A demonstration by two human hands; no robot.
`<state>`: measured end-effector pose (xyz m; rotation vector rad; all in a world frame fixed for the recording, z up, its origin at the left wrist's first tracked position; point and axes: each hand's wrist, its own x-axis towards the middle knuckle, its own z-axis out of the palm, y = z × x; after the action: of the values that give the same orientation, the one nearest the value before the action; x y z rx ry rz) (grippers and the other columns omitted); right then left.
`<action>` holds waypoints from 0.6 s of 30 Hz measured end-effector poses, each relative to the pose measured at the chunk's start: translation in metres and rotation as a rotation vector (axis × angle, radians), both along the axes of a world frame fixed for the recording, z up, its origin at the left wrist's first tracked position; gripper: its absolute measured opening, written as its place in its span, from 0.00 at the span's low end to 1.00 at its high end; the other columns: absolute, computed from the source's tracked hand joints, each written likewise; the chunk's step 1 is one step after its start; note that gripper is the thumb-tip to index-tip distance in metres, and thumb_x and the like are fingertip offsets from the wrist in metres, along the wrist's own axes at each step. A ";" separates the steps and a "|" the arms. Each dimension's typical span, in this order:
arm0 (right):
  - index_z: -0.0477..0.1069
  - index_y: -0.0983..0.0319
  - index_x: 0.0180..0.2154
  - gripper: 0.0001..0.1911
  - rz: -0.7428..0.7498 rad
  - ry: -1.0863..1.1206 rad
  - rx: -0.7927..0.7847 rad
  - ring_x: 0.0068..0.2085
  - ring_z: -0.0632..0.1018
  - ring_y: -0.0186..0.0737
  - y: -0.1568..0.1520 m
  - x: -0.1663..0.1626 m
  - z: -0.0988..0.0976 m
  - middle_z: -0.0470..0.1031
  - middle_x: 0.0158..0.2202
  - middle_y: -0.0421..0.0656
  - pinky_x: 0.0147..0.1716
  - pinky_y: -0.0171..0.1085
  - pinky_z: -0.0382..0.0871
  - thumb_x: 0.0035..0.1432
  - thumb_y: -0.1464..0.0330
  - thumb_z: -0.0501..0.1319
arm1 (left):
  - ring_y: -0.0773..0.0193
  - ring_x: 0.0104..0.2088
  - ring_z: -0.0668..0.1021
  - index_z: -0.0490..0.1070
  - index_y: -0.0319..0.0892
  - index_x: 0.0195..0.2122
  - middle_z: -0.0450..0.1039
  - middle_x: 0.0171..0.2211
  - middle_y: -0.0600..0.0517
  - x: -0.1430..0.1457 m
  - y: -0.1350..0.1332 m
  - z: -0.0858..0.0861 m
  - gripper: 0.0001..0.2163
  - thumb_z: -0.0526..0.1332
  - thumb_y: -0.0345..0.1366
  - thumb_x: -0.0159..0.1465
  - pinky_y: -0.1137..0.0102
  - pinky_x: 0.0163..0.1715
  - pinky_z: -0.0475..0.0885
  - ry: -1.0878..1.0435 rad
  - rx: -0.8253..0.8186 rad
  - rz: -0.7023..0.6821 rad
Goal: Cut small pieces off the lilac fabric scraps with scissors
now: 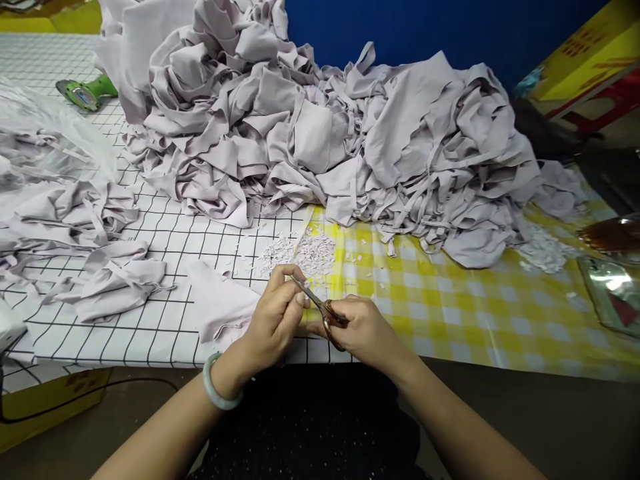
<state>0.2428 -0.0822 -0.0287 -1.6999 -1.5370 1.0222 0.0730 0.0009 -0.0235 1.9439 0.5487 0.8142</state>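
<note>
Surface point(150, 340) covering: black grid on white at left of the frame, yellow check at right. Right hand point(365, 327), lower centre: closed around the handles of the scissors point(326, 309), which point to the upper left. Left hand point(275, 313), adjacent: fingers curled at the scissor tips; grip on the adjoining fabric piece point(217, 300) cannot be determined. Fabric clippings point(316, 252) lie at centre, below the lilac-grey fabric heap point(313, 133) in the upper frame.

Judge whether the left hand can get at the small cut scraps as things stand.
Probably yes: the scraps lie just beyond the left hand, with nothing visible between them, though its fingers are busy at the tips of the scissors.
</note>
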 end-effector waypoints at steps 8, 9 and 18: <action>0.70 0.58 0.36 0.25 -0.168 0.167 -0.010 0.34 0.76 0.42 -0.007 -0.005 -0.004 0.77 0.35 0.44 0.34 0.40 0.72 0.43 0.52 0.76 | 0.61 0.46 0.70 0.71 0.41 0.33 0.65 0.44 0.47 -0.049 -0.002 0.024 0.12 0.52 0.31 0.73 0.67 0.47 0.69 -0.013 -0.300 0.109; 0.69 0.58 0.39 0.29 -0.111 0.261 0.052 0.41 0.77 0.46 -0.005 -0.021 -0.003 0.77 0.43 0.47 0.41 0.44 0.74 0.40 0.53 0.78 | 0.62 0.42 0.71 0.71 0.41 0.33 0.65 0.42 0.47 -0.063 -0.006 0.035 0.13 0.52 0.33 0.73 0.69 0.42 0.71 -0.073 -0.405 0.148; 0.59 0.57 0.30 0.19 -0.116 1.117 0.150 0.27 0.66 0.31 0.030 -0.110 0.053 0.63 0.28 0.34 0.26 0.32 0.64 0.46 0.69 0.71 | 0.45 0.61 0.68 0.73 0.56 0.56 0.67 0.59 0.49 -0.097 -0.039 0.087 0.19 0.66 0.42 0.63 0.59 0.53 0.76 -0.042 -0.210 0.471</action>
<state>0.1330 -0.0525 0.0243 -0.7951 -0.7277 1.3906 -0.0239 -0.0385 0.0634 1.6207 1.0474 1.0384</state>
